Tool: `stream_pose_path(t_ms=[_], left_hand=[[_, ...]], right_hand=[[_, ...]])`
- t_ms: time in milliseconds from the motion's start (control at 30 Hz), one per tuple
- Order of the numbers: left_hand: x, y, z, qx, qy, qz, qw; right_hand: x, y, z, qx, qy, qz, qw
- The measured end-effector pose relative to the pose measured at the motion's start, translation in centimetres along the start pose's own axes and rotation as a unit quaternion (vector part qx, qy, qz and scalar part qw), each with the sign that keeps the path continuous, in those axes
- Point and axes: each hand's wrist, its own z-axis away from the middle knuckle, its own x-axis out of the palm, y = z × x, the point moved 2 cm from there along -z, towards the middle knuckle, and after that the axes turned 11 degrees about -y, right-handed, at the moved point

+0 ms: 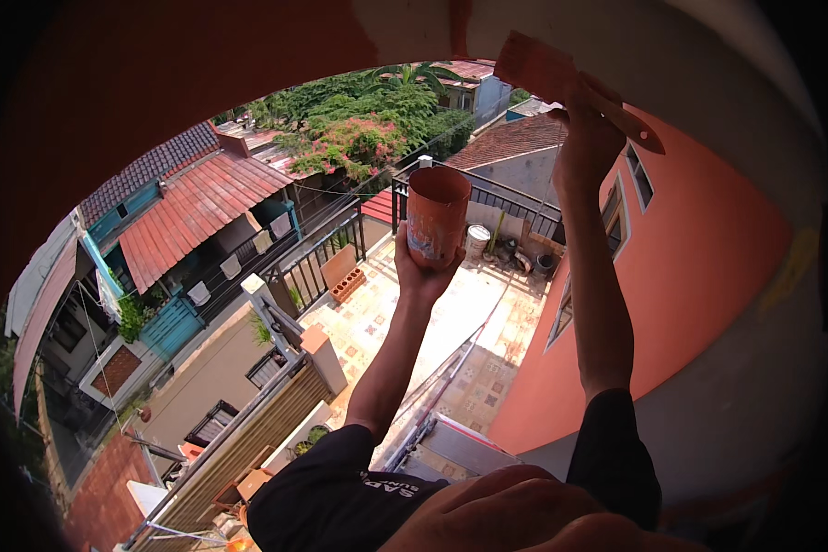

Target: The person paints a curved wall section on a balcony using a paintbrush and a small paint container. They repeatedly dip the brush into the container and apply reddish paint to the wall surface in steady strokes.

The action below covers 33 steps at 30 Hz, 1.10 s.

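My left hand [426, 272] grips a paint-smeared can [436, 224] around its lower part and holds it upright, its mouth towards me. How much paint is inside I cannot tell. Up at the right, my right hand [588, 141] is shut on a wide flat paintbrush [535, 67]. Its reddish bristle end lies against or very near the overhead surface [414, 31], which is part red-brown paint and part pale grey. The brush's handle, with a hole near its end, sticks out past my fingers to the right.
Far below lies a patterned tile terrace [379, 297] with a black railing [317, 259], a white bucket [477, 238] and a terracotta hollow block [348, 285]. Beneath me shows part of a metal ladder or platform [459, 441]. An orange wall [690, 262] with windows rises at the right.
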Motion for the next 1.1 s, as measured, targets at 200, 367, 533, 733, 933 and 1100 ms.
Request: stream_pose_path(t_ms=[200, 367, 533, 733, 933, 1100], left_hand=[[1.0, 1.9, -3.1, 0.016, 0.010, -0.048, 0.999], [0.7, 2.1, -4.6, 0.024, 0.029, -0.061, 0.997], [-0.4, 2.0, -4.9, 0.013, 0.029, -0.048, 0.998], [-2.7, 2.0, -5.1, -0.006, 0.039, -0.040, 0.998], [-3.3, 1.0, -4.7, -0.018, 0.026, -0.007, 0.999], [-2.5, 0.5, -4.3, -0.019, 0.018, -0.017, 1.000]], right_hand=[[4.1, 2.9, -9.9, -0.363, -0.080, 0.477, 0.796], [8.0, 4.8, -14.1, -0.172, -0.028, 0.181, 0.968], [10.6, 4.7, -14.9, -0.215, 0.014, 0.234, 0.948], [11.1, 4.7, -14.8, -0.216, -0.014, 0.248, 0.944], [10.8, 1.9, -15.6, -0.145, -0.155, 0.368, 0.905], [11.0, 1.7, -15.0, -0.111, -0.089, 0.286, 0.948]])
